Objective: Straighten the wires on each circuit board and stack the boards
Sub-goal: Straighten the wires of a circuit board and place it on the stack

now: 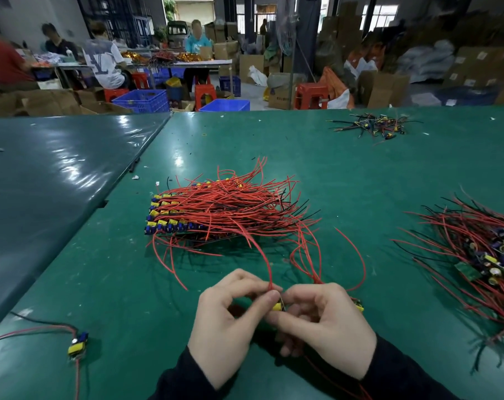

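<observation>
Glossy green tabletop (331, 174); left hand (224, 321) and right hand (325, 321) pinch a small red-wired circuit board (278, 306).

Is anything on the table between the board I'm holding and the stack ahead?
No solid thing. Both hands, left hand and right hand, hold the board. Between it and the stack lies bare table, crossed only by loose red wires trailing from the stack.

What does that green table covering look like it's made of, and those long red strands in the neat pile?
The green table covering looks like a smooth vinyl or rubber mat: it is glossy, with soft light reflections and small scuffs. The red strands look like thin wires in flexible plastic insulation, since they bend in loose curves with an even matte colour. Their metal cores do not show.
</observation>
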Available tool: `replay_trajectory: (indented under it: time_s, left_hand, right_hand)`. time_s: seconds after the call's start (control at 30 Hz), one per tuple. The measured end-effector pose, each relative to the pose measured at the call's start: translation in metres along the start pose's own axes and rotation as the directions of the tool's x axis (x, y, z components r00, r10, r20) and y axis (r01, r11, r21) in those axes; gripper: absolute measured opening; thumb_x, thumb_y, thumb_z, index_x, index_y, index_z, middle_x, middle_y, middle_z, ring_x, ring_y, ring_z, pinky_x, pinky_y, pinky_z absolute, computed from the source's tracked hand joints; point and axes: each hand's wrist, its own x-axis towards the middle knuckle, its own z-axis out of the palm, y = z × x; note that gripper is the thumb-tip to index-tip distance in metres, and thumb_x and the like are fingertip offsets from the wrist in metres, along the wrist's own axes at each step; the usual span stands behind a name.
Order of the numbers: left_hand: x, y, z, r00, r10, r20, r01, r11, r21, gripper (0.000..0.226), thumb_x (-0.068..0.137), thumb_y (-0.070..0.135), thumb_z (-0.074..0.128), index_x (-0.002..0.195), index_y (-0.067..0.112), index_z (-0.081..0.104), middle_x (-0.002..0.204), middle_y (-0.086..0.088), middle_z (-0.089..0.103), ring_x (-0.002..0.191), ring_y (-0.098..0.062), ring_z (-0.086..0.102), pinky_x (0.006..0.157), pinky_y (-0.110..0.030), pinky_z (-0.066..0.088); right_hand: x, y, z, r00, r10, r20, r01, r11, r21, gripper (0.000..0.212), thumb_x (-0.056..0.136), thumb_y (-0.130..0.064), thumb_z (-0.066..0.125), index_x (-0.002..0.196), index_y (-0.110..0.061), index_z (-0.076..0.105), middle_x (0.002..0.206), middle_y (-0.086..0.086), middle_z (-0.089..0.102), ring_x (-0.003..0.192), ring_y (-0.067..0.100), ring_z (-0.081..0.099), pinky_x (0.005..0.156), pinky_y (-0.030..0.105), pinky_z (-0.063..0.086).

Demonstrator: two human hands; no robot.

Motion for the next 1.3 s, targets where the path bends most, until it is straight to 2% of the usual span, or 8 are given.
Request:
replay_trajectory:
  time_s: [0.07,0.13,0.27,0.4,0.63,0.77,1.0,1.3]
  left_hand:
    - [0.003,0.004,-0.005,0.985,-0.144,0.095,0.164,0.955,-0.249,0.007,0.072,0.015,0.077,0.074,0.009,0.076,0.073,-0.001,0.069,0.072,-0.011,0.065,0.068,-0.019,0.048]
    - [0.005,0.006,-0.011,0.915,-0.315,0.251,0.399,0.791,-0.463,0.015,0.064,0.019,0.081,0.075,0.009,0.076,0.069,-0.003,0.068,0.066,-0.014,0.061,0.060,-0.020,0.048]
    - [0.004,0.005,-0.014,0.807,-0.399,0.436,0.590,0.512,-0.624,0.043,0.038,0.027,0.094,0.072,0.008,0.075,0.067,-0.006,0.066,0.060,-0.014,0.062,0.055,-0.022,0.050]
    - [0.004,0.007,-0.013,0.845,-0.344,0.409,0.528,0.654,-0.542,0.027,0.051,0.023,0.083,0.071,0.007,0.075,0.065,-0.007,0.066,0.055,-0.012,0.056,0.055,-0.019,0.047]
    - [0.003,0.008,-0.012,0.882,-0.302,0.363,0.453,0.759,-0.468,0.005,0.066,0.010,0.074,0.067,0.006,0.074,0.065,-0.010,0.064,0.051,-0.012,0.052,0.052,-0.017,0.044]
    - [0.003,0.008,-0.010,0.901,-0.275,0.335,0.410,0.792,-0.452,0.012,0.062,0.011,0.078,0.064,0.003,0.070,0.063,-0.008,0.065,0.050,-0.012,0.052,0.051,-0.017,0.045]
    - [0.000,0.000,-0.003,0.964,-0.169,0.207,0.217,0.946,-0.241,0.004,0.066,0.016,0.075,0.069,0.015,0.077,0.069,-0.017,0.066,0.062,-0.014,0.057,0.060,-0.023,0.045]
    - [0.000,-0.002,-0.001,0.978,-0.145,0.150,0.176,0.960,-0.216,0.011,0.066,0.016,0.074,0.075,0.010,0.078,0.068,-0.010,0.067,0.060,-0.013,0.060,0.060,-0.019,0.046]
  right_hand:
    - [0.000,-0.004,-0.002,0.994,0.004,0.111,-0.014,0.996,0.093,0.013,0.083,-0.012,0.070,0.072,-0.018,0.069,0.061,0.012,0.067,0.048,0.021,0.064,0.044,0.024,0.048]
    - [-0.002,-0.010,-0.003,0.979,0.005,0.206,-0.038,0.986,0.160,0.010,0.084,-0.013,0.067,0.076,-0.019,0.070,0.063,0.010,0.067,0.050,0.019,0.064,0.046,0.023,0.049]
    - [-0.003,-0.018,-0.005,0.949,-0.018,0.313,-0.059,0.970,0.236,0.014,0.086,-0.012,0.060,0.078,-0.020,0.068,0.067,0.009,0.069,0.053,0.018,0.065,0.049,0.022,0.050]
    - [-0.003,-0.016,-0.006,0.956,0.015,0.294,-0.071,0.982,0.178,0.012,0.085,-0.016,0.061,0.081,-0.005,0.063,0.067,0.012,0.068,0.053,0.019,0.065,0.051,0.024,0.050]
    - [-0.003,-0.014,-0.005,0.961,0.050,0.272,-0.088,0.988,0.127,0.015,0.084,-0.023,0.061,0.071,-0.018,0.065,0.058,0.010,0.066,0.044,0.016,0.062,0.044,0.023,0.044]
    - [-0.004,-0.010,-0.005,0.958,0.103,0.269,-0.127,0.989,0.074,0.021,0.082,-0.025,0.063,0.082,-0.004,0.062,0.056,0.010,0.065,0.042,0.015,0.059,0.041,0.021,0.044]
    - [-0.004,-0.002,-0.005,0.962,0.151,0.226,-0.143,0.988,-0.052,0.036,0.075,-0.037,0.066,0.095,-0.008,0.058,0.058,0.009,0.067,0.045,0.020,0.061,0.045,0.025,0.048]
    - [-0.002,-0.002,-0.007,0.951,0.138,0.276,-0.143,0.990,-0.003,0.017,0.086,-0.028,0.059,0.087,-0.011,0.064,0.059,0.010,0.066,0.047,0.017,0.062,0.045,0.022,0.047]
